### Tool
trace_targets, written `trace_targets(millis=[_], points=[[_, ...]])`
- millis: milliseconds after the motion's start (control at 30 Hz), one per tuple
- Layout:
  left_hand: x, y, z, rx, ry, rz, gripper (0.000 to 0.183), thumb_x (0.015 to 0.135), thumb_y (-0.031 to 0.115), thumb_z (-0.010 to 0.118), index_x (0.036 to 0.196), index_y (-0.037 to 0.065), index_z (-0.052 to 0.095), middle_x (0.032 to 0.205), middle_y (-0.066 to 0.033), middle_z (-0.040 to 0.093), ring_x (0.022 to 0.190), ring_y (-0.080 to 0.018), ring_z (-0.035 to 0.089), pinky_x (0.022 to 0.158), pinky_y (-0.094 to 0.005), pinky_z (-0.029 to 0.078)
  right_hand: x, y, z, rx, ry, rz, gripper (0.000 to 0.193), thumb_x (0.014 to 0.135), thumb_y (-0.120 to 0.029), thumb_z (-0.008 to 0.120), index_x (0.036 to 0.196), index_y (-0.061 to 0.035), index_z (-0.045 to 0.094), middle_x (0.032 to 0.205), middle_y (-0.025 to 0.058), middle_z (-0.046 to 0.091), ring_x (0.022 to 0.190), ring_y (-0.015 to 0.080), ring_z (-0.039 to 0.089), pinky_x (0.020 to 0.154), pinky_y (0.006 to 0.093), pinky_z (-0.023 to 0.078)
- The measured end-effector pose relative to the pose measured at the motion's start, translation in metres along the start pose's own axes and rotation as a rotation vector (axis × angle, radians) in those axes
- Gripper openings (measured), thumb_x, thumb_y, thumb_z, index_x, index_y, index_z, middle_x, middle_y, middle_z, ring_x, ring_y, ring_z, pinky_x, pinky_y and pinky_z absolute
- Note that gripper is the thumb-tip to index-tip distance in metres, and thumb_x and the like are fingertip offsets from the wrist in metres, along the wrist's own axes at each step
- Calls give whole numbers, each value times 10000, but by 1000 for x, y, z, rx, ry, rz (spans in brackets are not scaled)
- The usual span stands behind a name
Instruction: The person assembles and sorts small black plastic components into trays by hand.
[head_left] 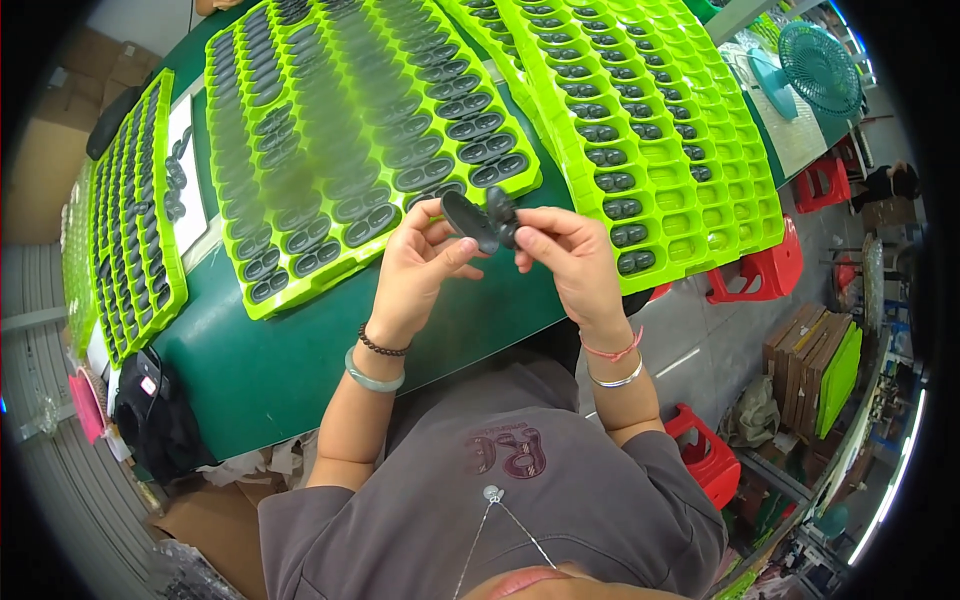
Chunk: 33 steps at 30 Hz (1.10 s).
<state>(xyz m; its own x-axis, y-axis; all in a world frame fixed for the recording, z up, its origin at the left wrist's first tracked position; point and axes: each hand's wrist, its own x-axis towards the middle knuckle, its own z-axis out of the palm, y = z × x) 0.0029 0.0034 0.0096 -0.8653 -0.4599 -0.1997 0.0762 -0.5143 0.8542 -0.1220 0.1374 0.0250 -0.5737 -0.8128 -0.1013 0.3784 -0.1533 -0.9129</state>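
My left hand (pixel 412 268) pinches a dark oval case shell (pixel 464 220), which looks like part of an earbud case, tilted up over the table's near side. Close against it, my right hand (pixel 575 262) grips a small dark rounded piece (pixel 502 212) between thumb and fingers; its exact kind cannot be made out. Just beyond my hands lies a bright green tray (pixel 392 228) filled with rows of dark oval cases with paired hollows. To the right, another green tray (pixel 690 250) holds small dark paired pieces in its left columns, and its right-hand pockets are bare.
A third green tray (pixel 172 255) of dark parts stands at the left, beside a white sheet (pixel 190 225) with loose dark pieces. A black bag (pixel 155 410) hangs at the green table's (pixel 330 355) left corner. A teal fan (pixel 815 70) and red stools (pixel 765 265) are on the right.
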Motion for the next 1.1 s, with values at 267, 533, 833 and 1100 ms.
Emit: trace_targets(millis=[267,533,833,1100], points=[[-1,-9,3,34,-24,25,383,801,22,657,1123,9,451,992,-95,590,864,-146,610,696,-255,532,-2,8,24,-702,106,-434,172,762,33,652,933,18,656,794,90,619,689,142,587,569,233,459],[-2,-8,1,-33,37,80,255,832,15,612,1036,14,458,971,-97,609,872,-157,617,709,-279,548,-6,17,28,-1168,131,-828,281,685,53,661,958,-15,654,806,77,569,687,222,555,574,299,463],[-2,-7,2,7,58,114,152,887,69,541,1000,13,457,1016,-138,616,869,-165,624,675,-282,560,-2,15,20,-1017,10,-713,216,731,-1,629,942,-45,650,831,76,532,735,228,557,593,308,478],[-10,-3,7,373,111,99,164,876,92,564,989,-25,538,961,-140,644,774,-149,646,621,-253,539,-3,23,11,-887,0,-437,152,828,-3,571,970,23,619,869,133,622,719,218,622,604,280,506]])
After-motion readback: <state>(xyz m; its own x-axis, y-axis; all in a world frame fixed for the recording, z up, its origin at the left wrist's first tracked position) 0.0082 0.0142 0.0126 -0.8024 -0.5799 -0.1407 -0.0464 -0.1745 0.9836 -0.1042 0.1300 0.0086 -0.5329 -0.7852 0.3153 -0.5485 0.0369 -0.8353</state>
